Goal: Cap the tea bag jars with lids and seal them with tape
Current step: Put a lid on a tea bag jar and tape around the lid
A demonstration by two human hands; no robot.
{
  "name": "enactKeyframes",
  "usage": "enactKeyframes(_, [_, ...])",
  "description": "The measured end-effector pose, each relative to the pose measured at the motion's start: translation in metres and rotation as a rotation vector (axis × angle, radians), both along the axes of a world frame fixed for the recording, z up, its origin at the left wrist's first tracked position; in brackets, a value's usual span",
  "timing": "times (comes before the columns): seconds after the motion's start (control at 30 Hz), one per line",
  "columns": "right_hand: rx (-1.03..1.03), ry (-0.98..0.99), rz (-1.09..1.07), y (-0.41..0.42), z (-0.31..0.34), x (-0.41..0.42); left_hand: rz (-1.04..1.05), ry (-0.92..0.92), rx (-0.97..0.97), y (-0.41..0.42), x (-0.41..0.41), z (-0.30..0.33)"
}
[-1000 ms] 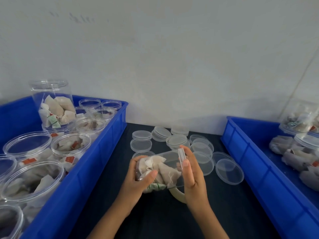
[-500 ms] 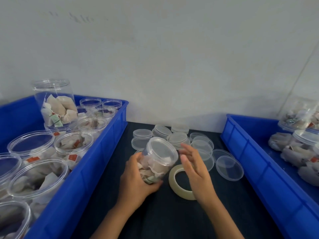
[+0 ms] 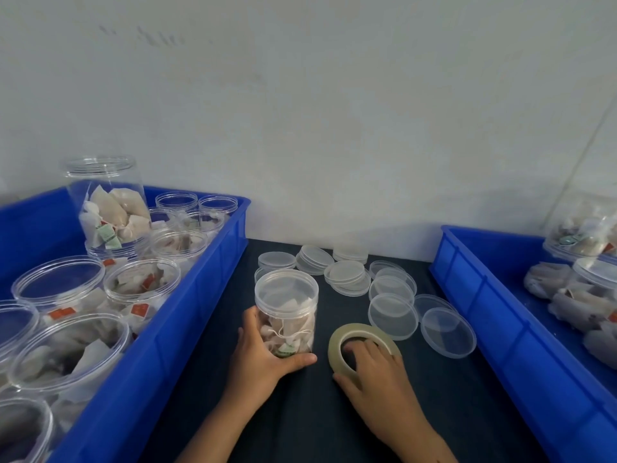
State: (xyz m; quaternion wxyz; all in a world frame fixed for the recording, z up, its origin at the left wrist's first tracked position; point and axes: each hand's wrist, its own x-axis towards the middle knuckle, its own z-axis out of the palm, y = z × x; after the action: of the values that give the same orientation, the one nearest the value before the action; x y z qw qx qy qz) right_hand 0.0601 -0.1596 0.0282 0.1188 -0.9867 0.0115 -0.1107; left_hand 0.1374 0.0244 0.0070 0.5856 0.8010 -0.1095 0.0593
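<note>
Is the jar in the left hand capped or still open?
Capped: a clear lid sits over the mouth of the jar, which stands upright in the left hand.

No lettering can be read anywhere: the small red tags [image 3: 139, 309] and green tags [image 3: 107, 236] on the tea bags in the jars are too blurred to make out.

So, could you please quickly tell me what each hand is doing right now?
Left hand: closed around the capped tea bag jar, which stands upright on the table.
Right hand: gripping the tape roll, fingers in its hole.
</note>
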Motion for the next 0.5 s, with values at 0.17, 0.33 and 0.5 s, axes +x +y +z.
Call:
enactKeyframes(0.17, [0.054,-0.052,0.031,0.004,0.006,-0.003,-0.050,-0.041,-0.005,-0.002,-0.007,0.005])
enactKeyframes(0.33, [0.398,-0.094,-0.035,-0.002,0.011,-0.013,0.335,-0.655,0.063,-0.004,-0.025,0.026])
enactKeyframes(0.5, [0.608,-0.096,0.021,0.005,0.008,-0.016,-0.136,-0.719,0.253,-0.021,-0.043,0.026])
